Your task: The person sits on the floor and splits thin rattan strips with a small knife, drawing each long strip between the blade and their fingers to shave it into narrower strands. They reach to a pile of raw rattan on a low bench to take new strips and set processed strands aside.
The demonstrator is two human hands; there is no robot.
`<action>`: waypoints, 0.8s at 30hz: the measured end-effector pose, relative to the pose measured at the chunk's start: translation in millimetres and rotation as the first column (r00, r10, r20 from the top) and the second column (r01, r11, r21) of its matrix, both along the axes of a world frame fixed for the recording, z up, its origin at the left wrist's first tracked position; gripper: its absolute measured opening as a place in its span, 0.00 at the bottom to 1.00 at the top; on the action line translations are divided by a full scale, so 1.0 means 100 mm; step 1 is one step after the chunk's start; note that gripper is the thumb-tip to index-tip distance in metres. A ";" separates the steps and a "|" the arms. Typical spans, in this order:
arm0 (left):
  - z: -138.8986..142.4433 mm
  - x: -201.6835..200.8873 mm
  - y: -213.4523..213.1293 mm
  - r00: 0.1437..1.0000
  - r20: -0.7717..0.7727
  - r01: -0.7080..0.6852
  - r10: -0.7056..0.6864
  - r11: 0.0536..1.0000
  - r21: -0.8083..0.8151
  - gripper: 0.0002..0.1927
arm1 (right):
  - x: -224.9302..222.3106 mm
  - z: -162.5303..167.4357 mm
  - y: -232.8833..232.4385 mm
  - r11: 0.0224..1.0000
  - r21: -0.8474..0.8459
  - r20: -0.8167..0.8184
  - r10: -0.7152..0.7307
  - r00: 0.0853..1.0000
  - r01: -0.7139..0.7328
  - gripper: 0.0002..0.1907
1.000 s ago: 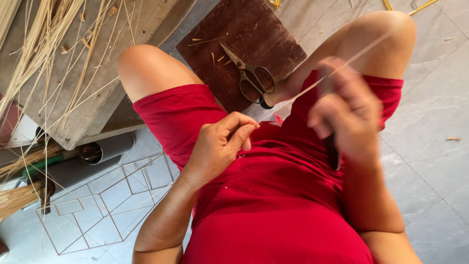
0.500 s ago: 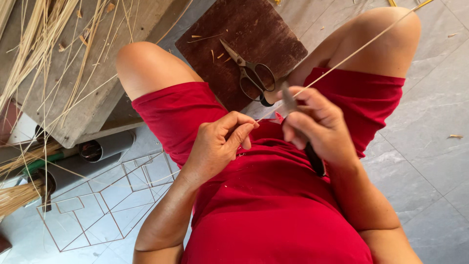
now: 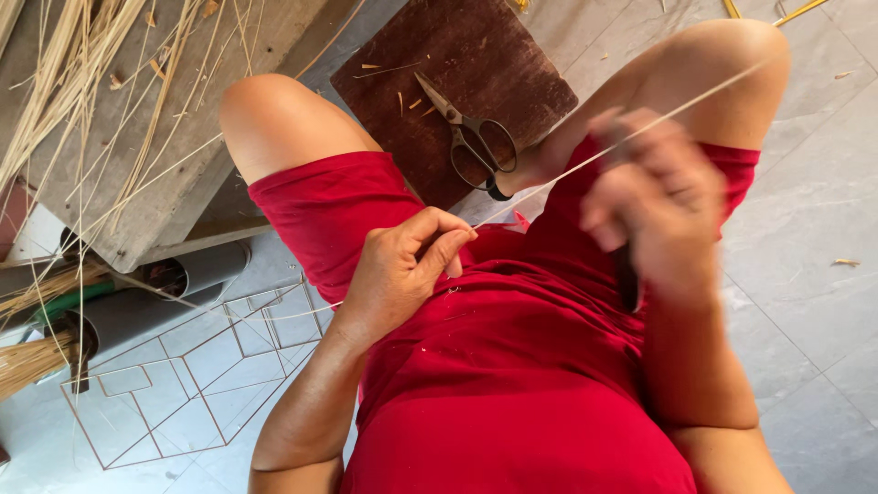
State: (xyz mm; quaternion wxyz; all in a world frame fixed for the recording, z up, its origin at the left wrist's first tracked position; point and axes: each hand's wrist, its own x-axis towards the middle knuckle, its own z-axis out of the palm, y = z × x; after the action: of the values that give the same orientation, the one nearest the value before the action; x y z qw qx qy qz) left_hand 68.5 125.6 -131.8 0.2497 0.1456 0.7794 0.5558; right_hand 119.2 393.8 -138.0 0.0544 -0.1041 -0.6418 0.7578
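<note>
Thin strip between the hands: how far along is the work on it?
Done: small offcuts lie on the brown board beside the scissors. In hand: the left hand pinches one end of the thin strip, while the blurred right hand grips it along with a dark tool. Left: many loose straws lie on the wooden bench.

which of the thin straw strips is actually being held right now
The single strip stretched taut between the left hand and right hand. The other strips lie loose on the wooden bench, untouched.
</note>
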 end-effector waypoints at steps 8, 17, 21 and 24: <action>0.00 -0.04 -0.09 1.000 -0.026 0.015 -0.015 1.000 0.003 0.07 | -0.09 -0.16 0.11 0.994 -0.036 0.018 -0.101 0.995 0.102 0.07; -0.04 -0.03 0.05 1.000 -0.001 -0.019 0.019 1.000 -0.006 0.06 | -0.04 -0.17 -0.13 0.996 -0.077 0.070 0.059 0.996 -0.054 0.12; -0.04 -0.01 0.02 1.000 0.000 -0.008 0.008 1.000 -0.024 0.06 | -0.05 -0.23 -0.24 0.989 -0.109 0.115 0.108 0.987 -0.095 0.10; -0.02 -0.01 -0.10 1.000 -0.010 -0.006 0.006 0.999 0.042 0.06 | -0.17 -0.16 0.05 0.994 -0.074 0.003 -0.076 0.997 0.076 0.09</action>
State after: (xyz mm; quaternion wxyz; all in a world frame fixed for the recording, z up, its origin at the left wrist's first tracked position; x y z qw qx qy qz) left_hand 68.0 115.3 -133.6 0.2411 0.1513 0.7693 0.5720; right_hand 102.0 398.4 -153.5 0.0792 -0.1306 -0.6088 0.7785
